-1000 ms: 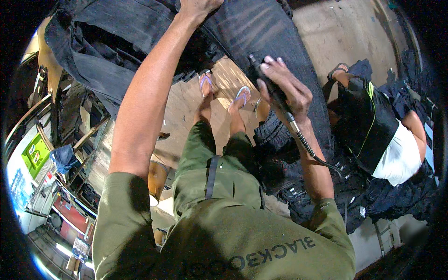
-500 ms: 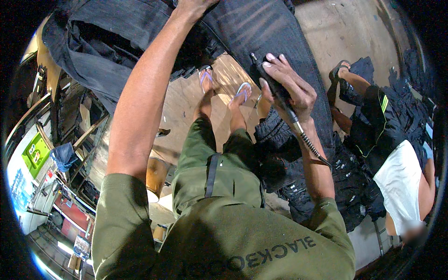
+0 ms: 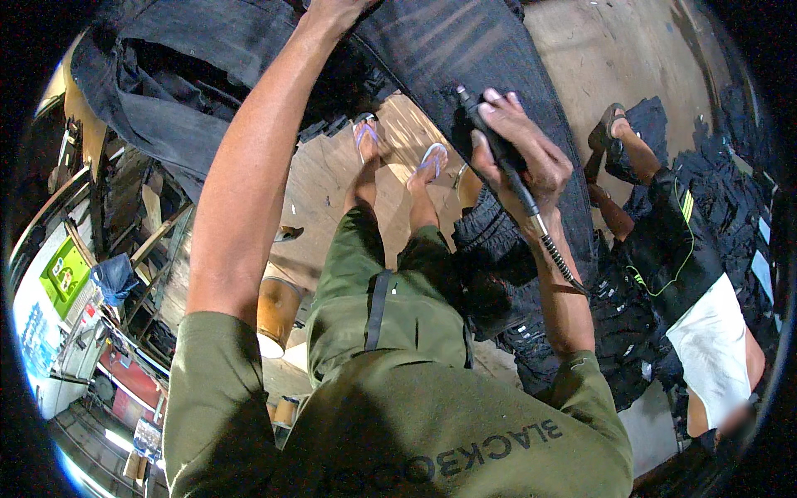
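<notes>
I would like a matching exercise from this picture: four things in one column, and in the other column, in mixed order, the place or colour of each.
Things
1. Corded tool
2. Dark denim
3. Wearer's shirt
4. Co-worker's top

Place or colour
A. Olive green
B. Held in the right hand
C. White, toward the right side of the picture
D. Across the upper part of the picture, near the left hand

Right pairs
1-B, 2-D, 3-A, 4-C
</notes>
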Motion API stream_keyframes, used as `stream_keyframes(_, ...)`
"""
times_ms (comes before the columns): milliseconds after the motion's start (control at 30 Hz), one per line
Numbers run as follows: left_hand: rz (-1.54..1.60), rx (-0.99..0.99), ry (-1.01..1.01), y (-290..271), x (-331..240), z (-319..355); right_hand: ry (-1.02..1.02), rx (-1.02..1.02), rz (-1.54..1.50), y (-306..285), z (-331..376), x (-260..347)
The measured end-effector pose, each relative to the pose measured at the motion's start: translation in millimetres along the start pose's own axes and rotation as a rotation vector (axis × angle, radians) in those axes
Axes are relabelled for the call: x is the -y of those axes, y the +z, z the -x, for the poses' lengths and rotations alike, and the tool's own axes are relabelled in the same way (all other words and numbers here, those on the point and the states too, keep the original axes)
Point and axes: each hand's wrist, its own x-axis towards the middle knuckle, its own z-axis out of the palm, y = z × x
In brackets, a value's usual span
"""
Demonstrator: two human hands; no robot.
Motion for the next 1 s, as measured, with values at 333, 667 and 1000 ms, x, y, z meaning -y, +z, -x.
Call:
stream_keyframes(333,0.014,0.013,-0.034,-2.2,1.1,-3.8,0.021,-0.003,0.050,-0.6,-4.8,-1.4)
stream_keyframes(667,0.001,0.005,0.007,-1.2,3.4,-1.1,0.002,-0.012,0.026,-1.6,-0.2,-0.6)
stream_keyframes(1000,-0.002,-0.008,-0.005,2.7,5.7,1.0,0.019,-0.037,0.026,-5.1,5.0,-1.7)
